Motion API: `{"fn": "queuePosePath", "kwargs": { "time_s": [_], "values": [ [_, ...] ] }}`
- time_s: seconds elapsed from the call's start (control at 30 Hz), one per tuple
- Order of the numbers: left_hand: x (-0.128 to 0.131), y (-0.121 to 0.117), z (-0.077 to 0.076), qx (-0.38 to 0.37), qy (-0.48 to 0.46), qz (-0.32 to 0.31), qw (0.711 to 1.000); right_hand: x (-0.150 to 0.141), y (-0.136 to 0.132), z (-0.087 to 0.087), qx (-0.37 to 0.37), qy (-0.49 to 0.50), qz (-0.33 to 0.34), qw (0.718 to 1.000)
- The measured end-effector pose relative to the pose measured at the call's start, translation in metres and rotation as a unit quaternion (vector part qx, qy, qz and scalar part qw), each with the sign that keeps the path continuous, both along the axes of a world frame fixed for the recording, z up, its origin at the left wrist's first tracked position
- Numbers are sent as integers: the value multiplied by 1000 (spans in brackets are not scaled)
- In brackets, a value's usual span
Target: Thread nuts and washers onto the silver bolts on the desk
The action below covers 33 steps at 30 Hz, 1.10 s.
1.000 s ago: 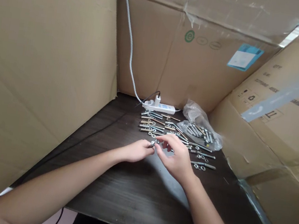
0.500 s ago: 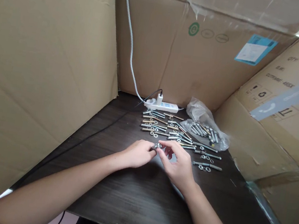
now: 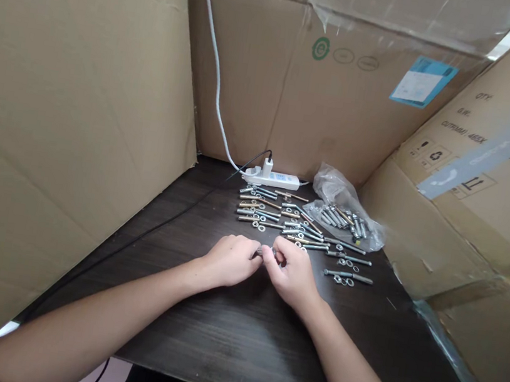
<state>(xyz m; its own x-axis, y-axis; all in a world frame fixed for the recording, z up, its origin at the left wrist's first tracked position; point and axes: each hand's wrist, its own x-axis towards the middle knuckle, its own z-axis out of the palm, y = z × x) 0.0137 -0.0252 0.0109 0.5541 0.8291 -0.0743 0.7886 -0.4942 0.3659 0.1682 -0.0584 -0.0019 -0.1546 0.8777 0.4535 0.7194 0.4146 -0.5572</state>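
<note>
Low over the middle of the table, both hands meet around a small silver bolt (image 3: 258,253), mostly hidden by the fingers. My left hand (image 3: 232,260) is closed on its left part. With thumb and curled fingers, my right hand (image 3: 291,272) grips the other end, where a bit of shiny metal shows; whether a nut sits there I cannot tell. Just beyond the hands lie rows of loose bolts and sleeves (image 3: 259,214), silver and brass-coloured, with nuts and washers among them. Right of my right hand rests a long bolt (image 3: 348,276), with a nut and washers (image 3: 343,281) in front of it.
A clear plastic bag (image 3: 338,187) with several bolts stands at the back right. Behind the rows is a white power strip (image 3: 280,180) with a plug. A black cable (image 3: 170,217) crosses the table's left side. Cardboard boxes (image 3: 252,77) wall in the dark table (image 3: 225,338).
My right hand's fingers have curled in from a spread fingertip hold and closed round the bolt's end, covering it. The view has shifted slightly; the laid-out parts look unmoved.
</note>
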Motion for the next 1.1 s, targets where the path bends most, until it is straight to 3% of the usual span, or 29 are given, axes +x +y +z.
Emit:
{"fn": "queuePosePath", "kwargs": {
  "time_s": [0.2,0.37,0.63,0.83,1.1],
  "values": [
    [1,1,-2,-8,4,-2,1000,5,-3,6,-12,1,-22,1000],
    [1,3,0,-15,-9,9,1000,7,-5,8,4,40,19,999],
    [1,-1,1,-6,2,-8,1000,4,-2,8,1,-2,50,999],
    [2,0,2,-5,31,2,1000,10,-1,7,-21,-52,17,998],
    [-1,4,-2,11,25,-5,1000,11,-5,15,-16,-23,34,999]
  ]
}}
